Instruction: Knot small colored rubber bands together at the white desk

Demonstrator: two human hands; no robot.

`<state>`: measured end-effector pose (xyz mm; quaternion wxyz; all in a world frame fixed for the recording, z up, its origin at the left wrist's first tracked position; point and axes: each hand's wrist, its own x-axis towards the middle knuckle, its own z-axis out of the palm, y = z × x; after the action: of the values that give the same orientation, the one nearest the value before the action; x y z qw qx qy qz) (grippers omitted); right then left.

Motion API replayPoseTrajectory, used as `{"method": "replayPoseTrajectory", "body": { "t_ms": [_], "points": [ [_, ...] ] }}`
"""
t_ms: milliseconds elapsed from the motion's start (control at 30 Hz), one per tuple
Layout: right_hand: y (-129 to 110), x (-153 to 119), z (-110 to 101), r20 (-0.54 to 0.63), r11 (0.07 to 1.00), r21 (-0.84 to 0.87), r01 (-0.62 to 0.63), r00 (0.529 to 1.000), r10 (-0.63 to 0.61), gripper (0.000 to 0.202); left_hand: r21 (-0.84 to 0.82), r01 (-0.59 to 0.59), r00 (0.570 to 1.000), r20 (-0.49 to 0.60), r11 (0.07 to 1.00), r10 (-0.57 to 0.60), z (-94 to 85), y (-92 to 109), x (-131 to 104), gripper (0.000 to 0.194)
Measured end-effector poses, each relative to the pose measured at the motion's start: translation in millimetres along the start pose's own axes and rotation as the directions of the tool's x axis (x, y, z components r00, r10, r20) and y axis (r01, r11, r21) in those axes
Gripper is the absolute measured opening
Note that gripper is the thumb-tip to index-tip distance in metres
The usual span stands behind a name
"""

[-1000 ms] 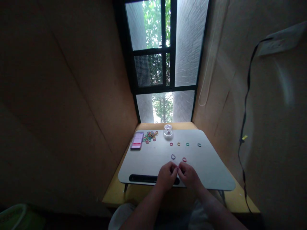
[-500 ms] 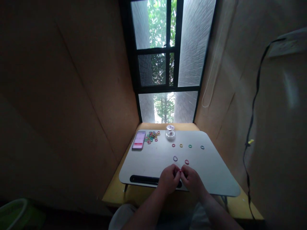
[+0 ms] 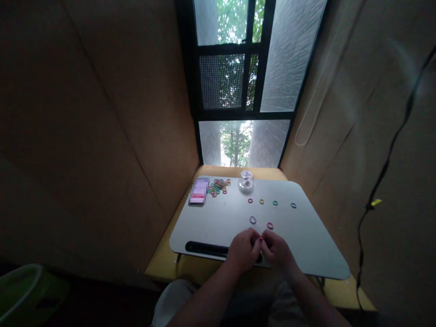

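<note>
My left hand [image 3: 243, 250] and my right hand [image 3: 277, 250] meet fingertip to fingertip over the near edge of the white table. Both are closed in a pinch on a small red elastic band [image 3: 261, 238], mostly hidden by the fingers. Just beyond them lie a purple band [image 3: 252, 220], bent out of round, and a pinkish-red band [image 3: 270, 225]. Farther back, a spaced row holds a red band [image 3: 250, 200], a yellow band [image 3: 261, 201], a green band [image 3: 275, 203] and a dark blue band [image 3: 293, 205].
A heap of mixed coloured bands [image 3: 218, 186] lies at the back left, beside a phone [image 3: 199, 191] with a blurred screen. A clear round container [image 3: 245, 185] stands at the back. A black slot [image 3: 206, 248] runs along the front of the folding table [image 3: 211, 227].
The camera view has tilted and shifted slightly, moving the whole scene. My hands stay together on the red band, and the bands on the table keep their places.
</note>
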<state>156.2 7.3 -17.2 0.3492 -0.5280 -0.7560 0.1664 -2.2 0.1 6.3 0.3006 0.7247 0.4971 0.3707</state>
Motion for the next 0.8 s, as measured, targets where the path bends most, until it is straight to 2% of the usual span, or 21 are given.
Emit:
{"method": "replayPoseTrajectory", "body": {
  "t_ms": [800],
  "points": [
    [-7.7,-2.6,-3.7,-0.035,1.0,0.022,-0.004,0.999,0.005,0.018,0.033,0.006,1.0,-0.004,0.999,-0.006,1.6,2.3,-2.5,0.013]
  ]
}}
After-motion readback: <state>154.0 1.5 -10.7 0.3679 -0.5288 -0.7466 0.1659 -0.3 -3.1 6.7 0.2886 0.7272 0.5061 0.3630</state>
